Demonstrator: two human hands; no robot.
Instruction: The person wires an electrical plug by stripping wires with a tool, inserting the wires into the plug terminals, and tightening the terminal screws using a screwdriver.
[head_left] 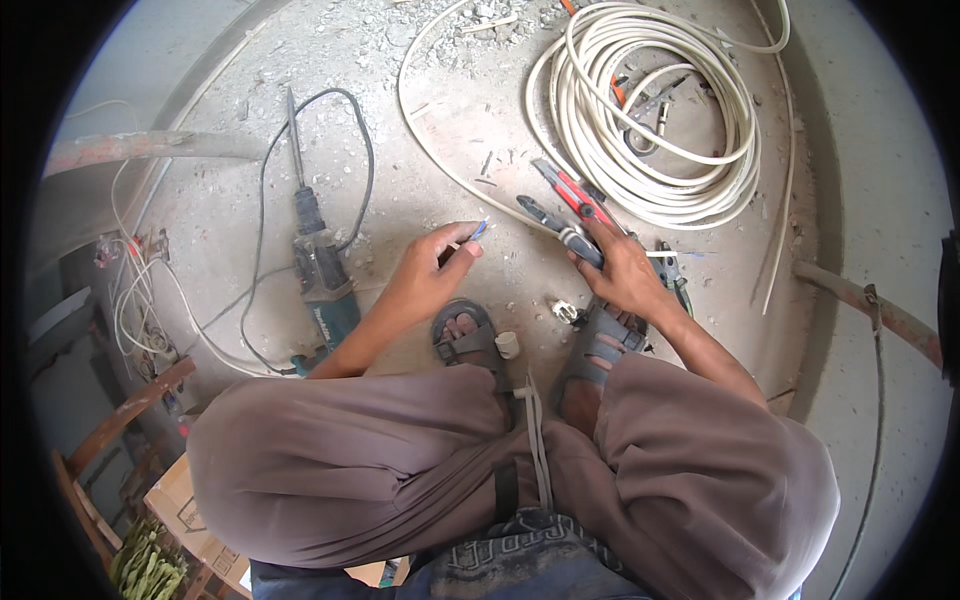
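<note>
Hands: two. I saw the left hand (428, 265) closed in a pinch on one short blue wire piece (480, 230), above the floor between the coil and the feet. The right hand (622, 268) was closed around one pair of grey pliers (575, 238). One red utility knife (570, 190) ran up to its fingers — gripped or merely lying beneath, I could not tell.

I logged one coil of white cable (590, 130), ahead and to the right, its turns too overlapped to count. A single white strand (440, 165) curved down toward the pliers. Two sandals (468, 340) stood below the hands, one white cylinder (507, 345) between them. One rotary hammer (322, 265) lay left, its dark cord looped around it; rubble (370, 45) covered the far floor.

The right hand hid part of a second tool (672, 270), dark-handled, just beside it. Orange-marked tools (618, 90) inside the coil were partly screened by cable. A cardboard box (185, 510) was cut off by the knee — contents not visible.
</note>
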